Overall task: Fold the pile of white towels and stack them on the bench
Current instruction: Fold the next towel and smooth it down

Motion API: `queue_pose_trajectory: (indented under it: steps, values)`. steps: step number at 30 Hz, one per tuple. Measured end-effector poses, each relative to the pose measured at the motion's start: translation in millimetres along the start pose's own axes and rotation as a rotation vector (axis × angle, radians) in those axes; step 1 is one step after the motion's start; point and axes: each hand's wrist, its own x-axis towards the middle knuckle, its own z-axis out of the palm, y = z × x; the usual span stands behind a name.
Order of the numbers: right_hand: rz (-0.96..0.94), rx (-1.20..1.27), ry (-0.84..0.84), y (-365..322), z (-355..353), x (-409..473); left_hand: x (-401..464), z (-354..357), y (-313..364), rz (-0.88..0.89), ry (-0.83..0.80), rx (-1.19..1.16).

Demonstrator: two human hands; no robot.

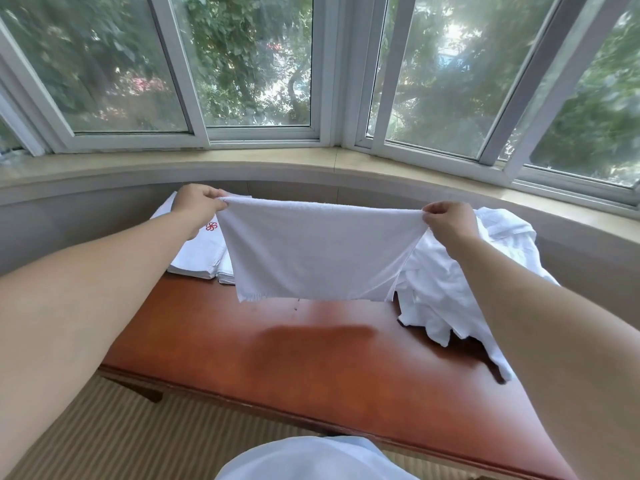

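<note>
Head view. One white towel point(311, 251) held up in the air above the middle of the surface point(311, 362), spread wide between both hands. Left hand point(197, 206) pinches the upper left corner, fingers curled round the hem. Right hand point(450, 221) pinches the upper right corner the same way. Top edge sags a little between them; lower edge hangs free, clear of the wood, with a shadow below it.

Folded stack point(199, 254) sits at the far left end of the surface, one piece showing a red flower mark. Unfolded pile point(460, 282) lies heaped at the far right end, some of it trailing toward the near edge. Held towel partly hides both.

Handling, as judged: light, thin, fully limp cloth; it keeps no shape of its own and drapes from whatever holds it. Not slippery, not fragile; terry texture should grip well under a pinch. Corners are the right hold, since tension along the hem keeps the sheet flat. Bringing the two corners together should halve it cleanly; lower corners may swing out of line and need matching. Laying it on the bare middle of the surface would make flattening easier.
</note>
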Motion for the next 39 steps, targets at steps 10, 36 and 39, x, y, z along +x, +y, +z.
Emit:
queue_pose_trajectory:
  steps: [10,36,39]
  values:
    - [0.026,-0.065,-0.105,5,1,-11,-3,0,-26,-0.077,-0.202,0.25]
    - [0.403,-0.211,-0.551,175,131,-59,-61,153,-180,-0.293,-0.413,0.465]
    - [0.51,-0.263,-0.607,221,143,-87,-87,165,-232,-0.453,-0.541,0.522]
